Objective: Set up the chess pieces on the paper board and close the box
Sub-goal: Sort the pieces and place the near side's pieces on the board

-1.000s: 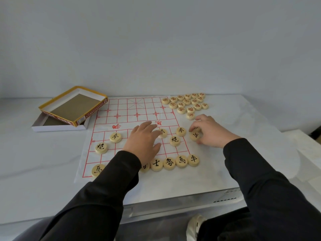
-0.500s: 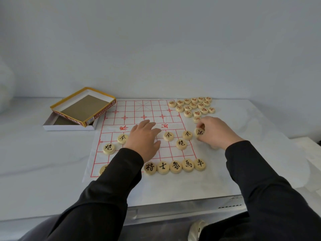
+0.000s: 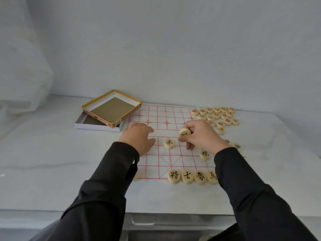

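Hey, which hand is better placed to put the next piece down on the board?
Right. The right hand pinches a black-lettered piece lifted just above the paper board; the left hand rests open on the board's left side, with nothing visibly held.

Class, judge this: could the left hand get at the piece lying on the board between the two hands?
Probably yes: the left hand lies open beside the piece, with only bare paper board between them.

Far paper board (image 3: 166, 115) rows lie open between box (image 3: 111, 110) and red pieces (image 3: 217, 115)
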{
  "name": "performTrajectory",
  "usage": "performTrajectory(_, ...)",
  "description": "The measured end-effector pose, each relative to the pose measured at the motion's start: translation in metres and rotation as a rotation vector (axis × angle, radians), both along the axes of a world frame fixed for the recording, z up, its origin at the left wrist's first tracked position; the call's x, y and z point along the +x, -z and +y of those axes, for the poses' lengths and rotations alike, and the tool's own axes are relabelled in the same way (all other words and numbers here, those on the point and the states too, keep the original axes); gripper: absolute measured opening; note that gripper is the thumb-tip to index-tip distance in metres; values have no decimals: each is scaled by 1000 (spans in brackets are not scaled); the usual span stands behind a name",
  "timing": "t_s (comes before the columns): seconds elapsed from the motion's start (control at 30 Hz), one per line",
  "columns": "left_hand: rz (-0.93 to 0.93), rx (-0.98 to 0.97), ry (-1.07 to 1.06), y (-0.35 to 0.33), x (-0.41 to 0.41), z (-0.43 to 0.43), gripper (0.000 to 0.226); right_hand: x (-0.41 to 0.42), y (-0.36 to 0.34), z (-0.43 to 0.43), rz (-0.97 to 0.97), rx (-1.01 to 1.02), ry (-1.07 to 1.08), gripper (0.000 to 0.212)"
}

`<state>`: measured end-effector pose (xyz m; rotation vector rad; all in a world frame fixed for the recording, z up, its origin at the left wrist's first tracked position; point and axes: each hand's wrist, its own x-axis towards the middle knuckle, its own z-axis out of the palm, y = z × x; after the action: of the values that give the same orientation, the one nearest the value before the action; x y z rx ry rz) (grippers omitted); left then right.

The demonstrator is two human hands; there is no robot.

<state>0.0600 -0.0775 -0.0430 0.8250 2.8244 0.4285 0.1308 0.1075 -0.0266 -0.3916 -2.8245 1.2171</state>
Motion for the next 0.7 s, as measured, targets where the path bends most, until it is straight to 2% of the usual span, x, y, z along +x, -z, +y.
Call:
performTrajectory(0.07,-43,-14,-43,-2,-7,-17,42,-9,8,-15,-12,17,-45,5)
performTrajectory(0.17,-40,-6,-94,-5,-12,-38,42,-22,16,-35,83,39,-26,18)
performTrajectory(0.27,-39,-4,-160,-9,-14,-52,42,-32,12,-51,215,-128,99,22)
performTrajectory(0.37,-84,-21,-193,-10,-16,-67,41,-40,12,-67,175,-320,143,14)
performTrajectory(0.53,-138,-36,-196,-8,-21,-78,42,-54,16,-82,88,-387,157,5)
performTrajectory(0.7,-244,-146,-146,-7,-21,-80,43,-77,12,-101,2,-155,48,14)
